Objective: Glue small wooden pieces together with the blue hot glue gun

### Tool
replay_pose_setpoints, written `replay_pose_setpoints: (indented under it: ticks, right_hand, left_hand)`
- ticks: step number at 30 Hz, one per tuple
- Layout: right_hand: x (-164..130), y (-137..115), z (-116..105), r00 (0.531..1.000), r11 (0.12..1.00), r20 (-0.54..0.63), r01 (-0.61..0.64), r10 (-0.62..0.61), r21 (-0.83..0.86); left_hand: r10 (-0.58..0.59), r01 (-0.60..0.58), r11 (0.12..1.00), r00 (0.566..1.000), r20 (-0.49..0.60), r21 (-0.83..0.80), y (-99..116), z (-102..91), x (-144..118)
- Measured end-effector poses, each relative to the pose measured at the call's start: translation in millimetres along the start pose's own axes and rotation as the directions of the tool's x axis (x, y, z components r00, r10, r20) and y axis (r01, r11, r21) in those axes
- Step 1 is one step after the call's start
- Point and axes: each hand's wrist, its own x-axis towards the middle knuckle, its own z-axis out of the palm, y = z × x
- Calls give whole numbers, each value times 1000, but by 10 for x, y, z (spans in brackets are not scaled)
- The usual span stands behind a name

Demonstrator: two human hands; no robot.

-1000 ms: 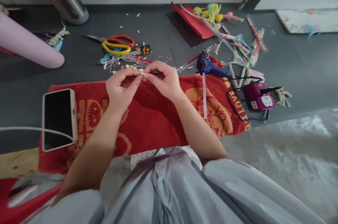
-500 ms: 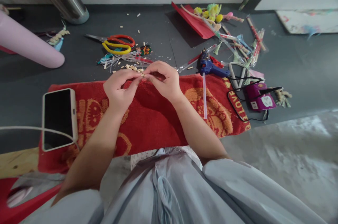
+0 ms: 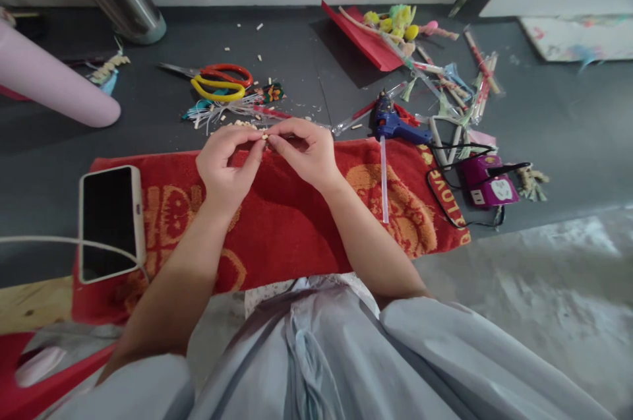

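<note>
— both hands pinch together over the far edge of the red towel: the left hand and the right hand meet fingertip to fingertip, closed on a tiny pale piece between them.

— what is that piece?

— too small to tell; it looks like the pale bits scattered on the dark floor just beyond the fingers.

— what lies around the hands?

— on the towel's left end sits a phone, screen dark, with a white cable running off to the left. across the towel's right part lies a clear glue stick, fed into the back of a blue glue gun resting at the towel's far right edge.

— and further out?

— beyond the towel's far edge, scissors with red and yellow handles lie on the floor, near a tangle of coloured strips. to the right of the towel is a purple power adapter with black cord. a red sheet with fuzzy pompoms lies by the far wall, and a pink roll at far left.
</note>
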Motion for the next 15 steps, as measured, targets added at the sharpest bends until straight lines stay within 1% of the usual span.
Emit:
replay_pose_setpoints:
  ticks: [5,10,13,15]
  right_hand:
    - [5,24,2,1000,999,15,17,-17,-36]
    - [-1,25,14,999,998,6,47,-47,-48]
    - [-6,16,19,999,998,-2,46,-46,-54]
    - [-9,13,21,999,997,-14,41,-42,-61]
  left_hand:
    - [15,-15,1000,1000,2,6,-25,4,-19]
    - [-5,5,1000,1000,7,-4,-23,0,-24]
    - [25,-25,999,1000,-5,20,-13,-1,-24]
    - [25,-24,999,1000,-5,30,-8,0,-26]
